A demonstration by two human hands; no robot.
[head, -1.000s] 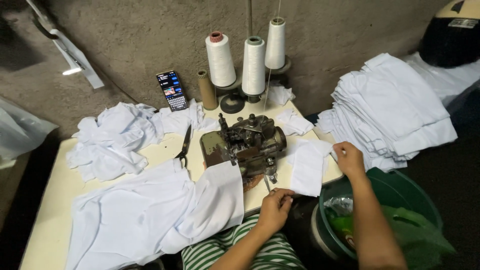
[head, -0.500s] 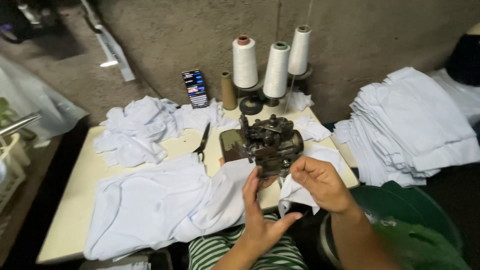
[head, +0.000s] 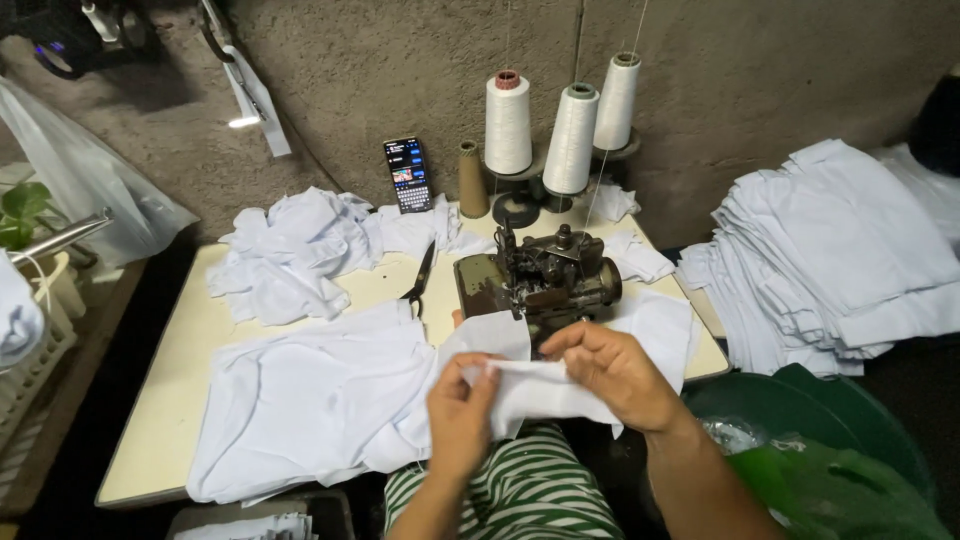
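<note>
Both my hands hold one small white fabric piece point(head: 540, 392) in front of me, above my striped lap. My left hand point(head: 458, 412) pinches its left end and my right hand point(head: 612, 372) grips its upper right edge. Just beyond the hands stands a dark, worn overlock sewing machine point(head: 540, 280) on the pale table point(head: 180, 400). A larger white garment point(head: 310, 400) lies spread on the table to the left, its edge reaching toward the machine.
Three white thread cones point(head: 570, 135) and a bare brown cone point(head: 472, 180) stand behind the machine beside a propped phone point(head: 407, 174). Scissors point(head: 421, 275) lie near a crumpled white heap point(head: 300, 250). Folded white stack point(head: 850, 250) at right; green bin point(head: 830, 450) below.
My right hand drew the white piece in from the right side of the table, and my left hand rose to take its other end. The view shifted left.
</note>
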